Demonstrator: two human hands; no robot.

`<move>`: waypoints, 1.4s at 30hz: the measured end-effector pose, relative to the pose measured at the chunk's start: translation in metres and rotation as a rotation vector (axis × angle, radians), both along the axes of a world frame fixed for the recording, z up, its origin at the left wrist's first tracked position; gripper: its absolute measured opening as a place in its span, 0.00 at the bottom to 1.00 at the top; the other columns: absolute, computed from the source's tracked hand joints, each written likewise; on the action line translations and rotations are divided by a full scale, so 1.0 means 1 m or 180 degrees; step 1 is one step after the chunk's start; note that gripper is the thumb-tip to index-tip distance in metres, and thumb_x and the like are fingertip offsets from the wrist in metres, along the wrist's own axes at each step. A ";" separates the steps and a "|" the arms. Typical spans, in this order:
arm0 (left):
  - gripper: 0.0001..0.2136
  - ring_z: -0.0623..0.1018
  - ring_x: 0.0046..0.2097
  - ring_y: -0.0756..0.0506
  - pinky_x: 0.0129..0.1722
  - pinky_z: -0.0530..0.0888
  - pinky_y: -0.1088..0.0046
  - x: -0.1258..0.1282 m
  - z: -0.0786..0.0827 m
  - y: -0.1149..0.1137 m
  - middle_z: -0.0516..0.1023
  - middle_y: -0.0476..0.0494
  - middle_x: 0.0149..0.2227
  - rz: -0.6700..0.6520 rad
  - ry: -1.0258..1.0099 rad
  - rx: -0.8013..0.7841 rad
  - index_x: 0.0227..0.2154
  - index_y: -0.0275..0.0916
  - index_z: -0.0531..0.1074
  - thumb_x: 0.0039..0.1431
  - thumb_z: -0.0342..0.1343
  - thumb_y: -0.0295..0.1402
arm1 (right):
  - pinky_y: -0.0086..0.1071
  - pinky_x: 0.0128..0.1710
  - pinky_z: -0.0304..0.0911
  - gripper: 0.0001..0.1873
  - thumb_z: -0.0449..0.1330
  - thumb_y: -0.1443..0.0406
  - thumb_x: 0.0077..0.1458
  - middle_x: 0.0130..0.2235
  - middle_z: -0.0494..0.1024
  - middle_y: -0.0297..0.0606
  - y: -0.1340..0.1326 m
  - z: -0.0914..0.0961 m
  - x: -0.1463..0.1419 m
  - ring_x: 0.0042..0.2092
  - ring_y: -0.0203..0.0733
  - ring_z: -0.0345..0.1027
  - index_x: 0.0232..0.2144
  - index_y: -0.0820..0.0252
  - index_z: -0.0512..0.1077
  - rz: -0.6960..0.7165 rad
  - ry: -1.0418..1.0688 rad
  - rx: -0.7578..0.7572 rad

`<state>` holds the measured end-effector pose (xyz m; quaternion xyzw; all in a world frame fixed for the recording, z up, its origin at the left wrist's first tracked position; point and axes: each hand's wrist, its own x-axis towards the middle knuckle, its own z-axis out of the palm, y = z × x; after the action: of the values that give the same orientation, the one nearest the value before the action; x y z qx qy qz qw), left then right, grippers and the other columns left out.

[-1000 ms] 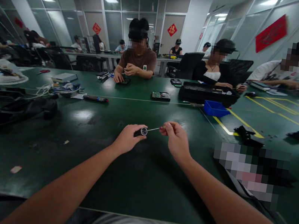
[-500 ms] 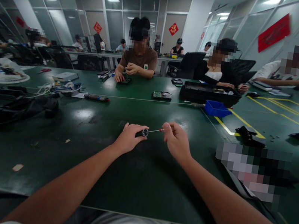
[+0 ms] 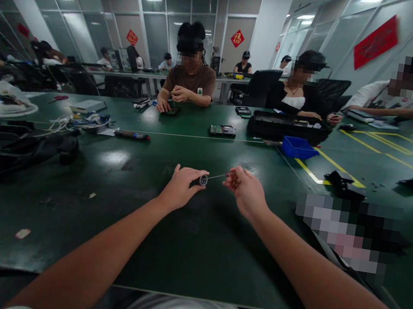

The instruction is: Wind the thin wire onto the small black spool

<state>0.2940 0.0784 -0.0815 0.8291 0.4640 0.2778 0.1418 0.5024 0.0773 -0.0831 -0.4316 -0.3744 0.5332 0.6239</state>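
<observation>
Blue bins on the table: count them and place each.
1. The blue bin sits on the green table right of centre, just in front of the long black case; more could be hidden behind it.

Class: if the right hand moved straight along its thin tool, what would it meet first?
Probably the small round part held by the left hand; the thin tool seems to touch it.
</observation>
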 end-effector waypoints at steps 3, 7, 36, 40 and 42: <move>0.17 0.71 0.57 0.40 0.65 0.52 0.45 0.000 -0.001 0.002 0.76 0.45 0.53 -0.0077 0.0165 -0.0064 0.55 0.48 0.70 0.64 0.57 0.34 | 0.38 0.36 0.70 0.13 0.62 0.54 0.55 0.25 0.70 0.32 0.004 -0.001 0.005 0.26 0.37 0.64 0.27 0.56 0.71 -0.0039 0.0100 -0.0143; 0.18 0.72 0.54 0.41 0.61 0.61 0.51 -0.002 -0.006 0.005 0.76 0.45 0.51 -0.0148 0.0246 -0.0091 0.55 0.47 0.70 0.63 0.58 0.35 | 0.35 0.35 0.67 0.14 0.61 0.52 0.56 0.30 0.74 0.34 0.001 -0.002 0.005 0.31 0.38 0.67 0.31 0.56 0.71 -0.0237 -0.0562 0.0380; 0.19 0.74 0.49 0.42 0.51 0.70 0.62 -0.003 -0.005 0.002 0.77 0.46 0.46 -0.0047 -0.0155 -0.0158 0.55 0.45 0.71 0.61 0.60 0.35 | 0.36 0.35 0.64 0.11 0.57 0.56 0.59 0.32 0.76 0.36 -0.015 0.008 -0.003 0.33 0.40 0.68 0.35 0.56 0.71 -0.0311 -0.1448 0.0770; 0.19 0.73 0.52 0.42 0.55 0.68 0.60 -0.002 0.002 0.000 0.76 0.44 0.51 -0.0135 -0.0080 0.0110 0.56 0.45 0.70 0.62 0.58 0.34 | 0.39 0.39 0.68 0.16 0.57 0.50 0.57 0.30 0.74 0.36 -0.003 0.001 0.002 0.33 0.42 0.69 0.33 0.56 0.70 -0.0044 -0.0740 0.0419; 0.18 0.72 0.54 0.41 0.57 0.66 0.57 -0.002 0.005 0.000 0.75 0.44 0.53 -0.0195 0.0047 0.0262 0.56 0.46 0.69 0.63 0.58 0.34 | 0.41 0.38 0.69 0.18 0.56 0.48 0.56 0.27 0.72 0.35 0.004 -0.001 0.007 0.30 0.42 0.68 0.31 0.55 0.69 0.0258 -0.0608 0.0173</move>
<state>0.2919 0.0783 -0.0767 0.8500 0.4276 0.2861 0.1126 0.5094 0.0814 -0.0838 -0.4479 -0.4636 0.5041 0.5747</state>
